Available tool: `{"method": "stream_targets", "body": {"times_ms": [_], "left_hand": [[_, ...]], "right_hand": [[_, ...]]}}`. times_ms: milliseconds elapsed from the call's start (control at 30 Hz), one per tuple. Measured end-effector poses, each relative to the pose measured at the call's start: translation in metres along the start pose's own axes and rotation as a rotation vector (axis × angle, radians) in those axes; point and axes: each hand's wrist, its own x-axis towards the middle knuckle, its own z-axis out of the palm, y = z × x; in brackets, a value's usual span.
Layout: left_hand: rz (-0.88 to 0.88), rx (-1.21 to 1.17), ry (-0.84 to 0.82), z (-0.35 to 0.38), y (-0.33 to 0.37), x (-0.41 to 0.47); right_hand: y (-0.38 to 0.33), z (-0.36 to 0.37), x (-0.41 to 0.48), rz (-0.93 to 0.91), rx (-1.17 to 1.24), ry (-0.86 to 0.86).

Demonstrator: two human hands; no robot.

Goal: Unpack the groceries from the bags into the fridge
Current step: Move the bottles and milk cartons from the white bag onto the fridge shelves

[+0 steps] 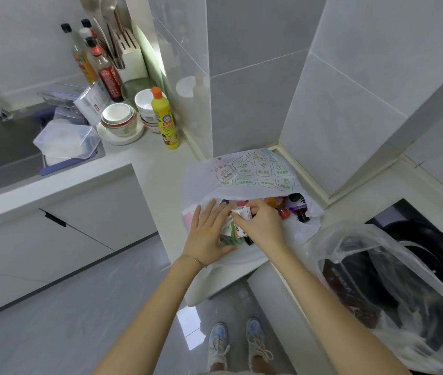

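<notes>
On the counter (pixel 155 158), in the mouth of the bag (pixel 252 171), a carton (pixel 242 213) is pinched by the right hand (pixel 262 223); the left hand (pixel 209 234) is laid flat beside it, fingers spread.

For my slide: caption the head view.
Left hand rests flat in the white bag on the counter; right hand grips a carton.

The white bag (pixel 252 171) mid-frame is thin matt plastic with green print. The clear bag (pixel 393 299) lower right is glossy, crinkly film. The small carton (pixel 243 213) looks like printed card. The counter (pixel 147 155) is smooth white, the wall tiles (pixel 255 90) are glossy grey. On the left, the sink (pixel 4 158) is brushed metal, the tub (pixel 66 139) is frosted plastic, and the bowls (pixel 119 119) are glazed ceramic.
</notes>
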Motion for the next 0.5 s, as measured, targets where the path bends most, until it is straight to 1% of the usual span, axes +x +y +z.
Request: {"method": "stream_targets", "body": {"times_ms": [133, 233, 333, 500], "left_hand": [[-0.070, -0.164, 0.089, -0.008, 0.019, 0.012], [-0.085, -0.203, 0.172, -0.017, 0.027, 0.013], [-0.137, -0.259, 0.215, -0.028, 0.035, 0.012], [-0.251, -0.443, 0.237, -0.048, 0.046, 0.004]], "right_hand": [[-0.009, -0.010, -0.003, -0.010, 0.132, -0.044], [-0.012, -0.015, -0.003, -0.027, 0.233, -0.056], [-0.015, -0.025, 0.002, -0.039, 0.337, -0.039], [-0.004, -0.029, 0.009, -0.016, 0.316, -0.051]]}}
